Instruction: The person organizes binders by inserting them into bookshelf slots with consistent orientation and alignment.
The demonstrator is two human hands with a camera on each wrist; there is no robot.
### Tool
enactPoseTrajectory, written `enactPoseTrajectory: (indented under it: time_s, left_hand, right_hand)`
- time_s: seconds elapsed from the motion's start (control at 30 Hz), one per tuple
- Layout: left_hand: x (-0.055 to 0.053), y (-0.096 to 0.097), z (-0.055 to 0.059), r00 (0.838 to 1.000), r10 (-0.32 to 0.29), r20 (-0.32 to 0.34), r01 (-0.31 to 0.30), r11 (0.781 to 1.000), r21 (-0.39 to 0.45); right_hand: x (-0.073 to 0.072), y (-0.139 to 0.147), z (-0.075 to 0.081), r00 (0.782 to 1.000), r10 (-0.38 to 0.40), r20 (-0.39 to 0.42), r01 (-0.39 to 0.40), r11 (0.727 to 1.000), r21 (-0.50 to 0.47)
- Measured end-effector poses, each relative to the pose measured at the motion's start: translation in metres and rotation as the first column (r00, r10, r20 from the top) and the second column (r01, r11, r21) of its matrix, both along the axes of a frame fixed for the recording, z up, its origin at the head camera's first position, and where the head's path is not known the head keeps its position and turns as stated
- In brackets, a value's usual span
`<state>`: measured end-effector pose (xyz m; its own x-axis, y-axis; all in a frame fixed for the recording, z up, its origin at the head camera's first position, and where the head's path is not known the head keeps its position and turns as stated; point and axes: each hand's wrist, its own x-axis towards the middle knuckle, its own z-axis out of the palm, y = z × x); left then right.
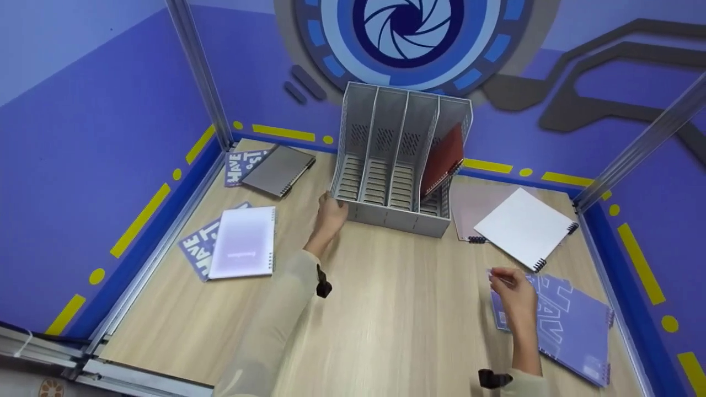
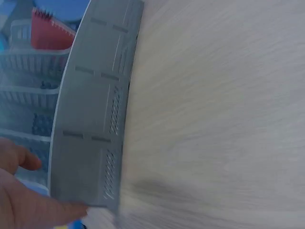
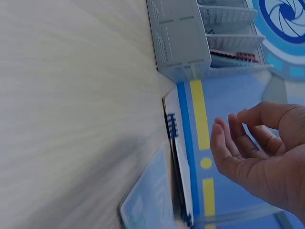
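My left hand (image 1: 330, 216) grips the front left corner of a grey four-slot file organizer (image 1: 398, 219). In the left wrist view its thumb lies along the organizer's end, with the other fingers over the rim. A red spiral notebook (image 1: 443, 160) leans in the organizer's rightmost slot; the other slots hold nothing visible. My right hand (image 1: 518, 298) is raised near a purple spiral notebook (image 1: 579, 325) with large lettering. In the right wrist view, the fingers (image 3: 224, 143) are loosely bent, with nothing between them.
On the left lie a grey spiral notebook (image 1: 280, 170) and a pale purple notebook (image 1: 242, 242), each over a lettered purple one. A white spiral notebook (image 1: 524, 229) overlaps a pinkish one (image 1: 466, 209) to the right. Blue walls and metal posts (image 1: 201, 71) border the wooden table (image 1: 380, 309).
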<state>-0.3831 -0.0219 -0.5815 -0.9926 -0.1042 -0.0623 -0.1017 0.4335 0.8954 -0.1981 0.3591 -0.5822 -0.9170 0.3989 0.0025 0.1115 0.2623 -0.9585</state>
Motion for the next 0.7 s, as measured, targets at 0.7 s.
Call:
enactPoseTrajectory:
  time_s: [0.7]
  left_hand:
    - [0.155,0.154,-0.004,0.536,-0.844,0.028,0.617,0.369,-0.695]
  right_hand:
    - [0.069,0.111,-0.008,0.922,-0.316,0.223,0.194,0.877,0.44]
